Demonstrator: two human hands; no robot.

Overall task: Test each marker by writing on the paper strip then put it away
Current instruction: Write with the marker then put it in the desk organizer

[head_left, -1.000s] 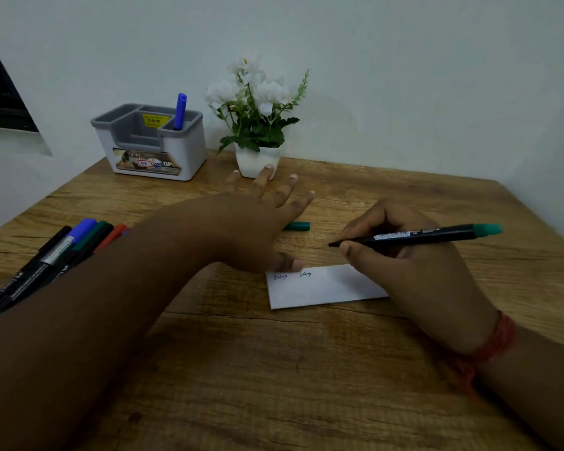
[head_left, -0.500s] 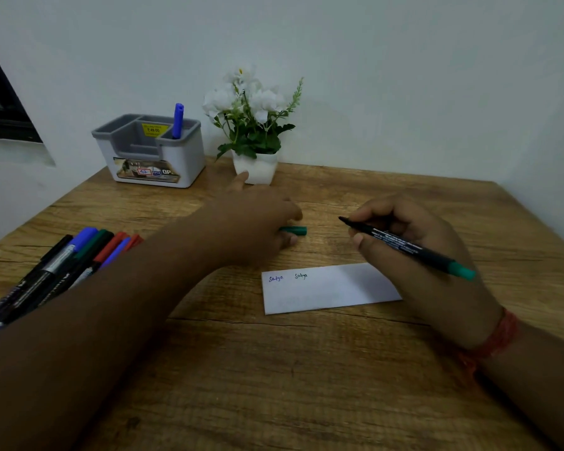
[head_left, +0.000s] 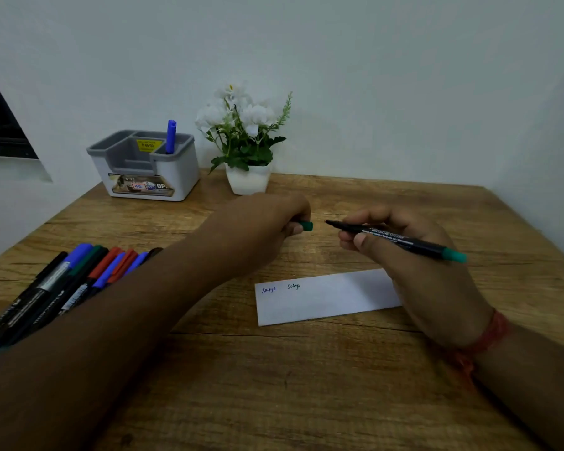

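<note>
My right hand (head_left: 414, 255) grips an uncapped green marker (head_left: 401, 240), black-bodied with a green end, its tip pointing left. My left hand (head_left: 267, 222) holds the marker's green cap (head_left: 306, 226) just left of that tip, a small gap between them. Below both hands lies the white paper strip (head_left: 326, 297) with two small written words at its left end. Several capped markers (head_left: 79, 281) in blue, green, red and black lie in a row at the table's left, partly hidden by my left forearm.
A grey and white desk organiser (head_left: 147, 164) stands at the back left with one blue marker (head_left: 170, 136) upright in it. A white pot of white flowers (head_left: 246, 151) sits beside it against the wall. The wooden table (head_left: 306, 385) stretches toward me.
My left hand left the paper strip, reached for the green cap on the table and picked it up. My right hand turned the marker so its tip faces the cap.
</note>
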